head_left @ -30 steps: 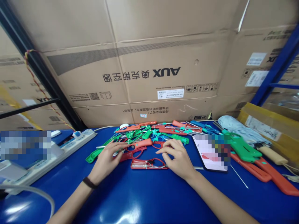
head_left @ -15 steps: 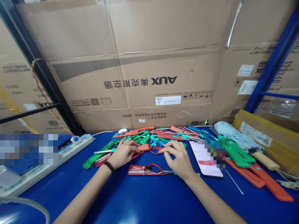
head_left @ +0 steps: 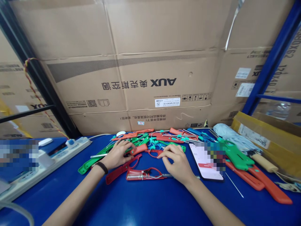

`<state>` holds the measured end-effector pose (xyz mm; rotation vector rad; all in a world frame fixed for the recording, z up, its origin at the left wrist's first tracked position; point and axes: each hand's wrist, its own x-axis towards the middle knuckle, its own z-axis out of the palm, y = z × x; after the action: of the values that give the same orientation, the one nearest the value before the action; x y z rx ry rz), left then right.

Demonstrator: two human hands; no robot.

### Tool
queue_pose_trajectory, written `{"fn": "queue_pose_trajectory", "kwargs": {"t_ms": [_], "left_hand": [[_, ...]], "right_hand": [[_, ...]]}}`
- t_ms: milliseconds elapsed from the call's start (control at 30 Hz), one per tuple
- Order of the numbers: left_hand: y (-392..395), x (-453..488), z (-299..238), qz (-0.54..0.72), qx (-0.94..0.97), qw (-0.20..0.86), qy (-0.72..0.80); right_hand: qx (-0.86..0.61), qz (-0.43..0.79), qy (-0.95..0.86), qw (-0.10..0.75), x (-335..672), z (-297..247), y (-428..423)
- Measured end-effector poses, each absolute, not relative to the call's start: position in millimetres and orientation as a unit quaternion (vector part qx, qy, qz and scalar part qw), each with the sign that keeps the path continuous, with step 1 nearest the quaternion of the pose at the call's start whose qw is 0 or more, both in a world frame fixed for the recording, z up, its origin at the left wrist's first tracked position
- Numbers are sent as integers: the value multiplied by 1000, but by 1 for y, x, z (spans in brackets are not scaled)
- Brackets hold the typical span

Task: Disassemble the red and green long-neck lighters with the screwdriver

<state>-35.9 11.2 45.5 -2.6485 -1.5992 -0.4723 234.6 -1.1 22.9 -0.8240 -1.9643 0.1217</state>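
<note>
My left hand is curled over a red lighter casing half, thumb and fingertips at its upper part; the exact grip is partly hidden. Close to those fingertips is an orange lighter handle at the pile's front edge. My right hand is bent with thumb and forefinger apart, its fingertips beside a red trigger-guard loop. In front of the hands lies an opened red lighter, its clear fuel tank, wires and metal tube showing.
Behind the hands spreads a pile of green, red and blue lighter parts. A phone lies at right, near a thin metal rod, coloured lighters and a folded umbrella. A power strip runs along the left. Cardboard stands behind.
My left hand has moved slightly left, and the red casing half has come out of the pile toward me. My right hand stays by the loop. The view has shifted a little.
</note>
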Motion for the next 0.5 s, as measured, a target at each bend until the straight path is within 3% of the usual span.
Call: {"fn": "queue_pose_trajectory", "kwargs": {"t_ms": [200, 500], "left_hand": [[12, -51, 37, -177, -851, -23, -494], [4, -62, 40, -143, -844, 39, -515]], "right_hand": [[-339, 71, -818, 459, 233, 22, -3], [-326, 89, -836, 433, 230, 21, -6]]}}
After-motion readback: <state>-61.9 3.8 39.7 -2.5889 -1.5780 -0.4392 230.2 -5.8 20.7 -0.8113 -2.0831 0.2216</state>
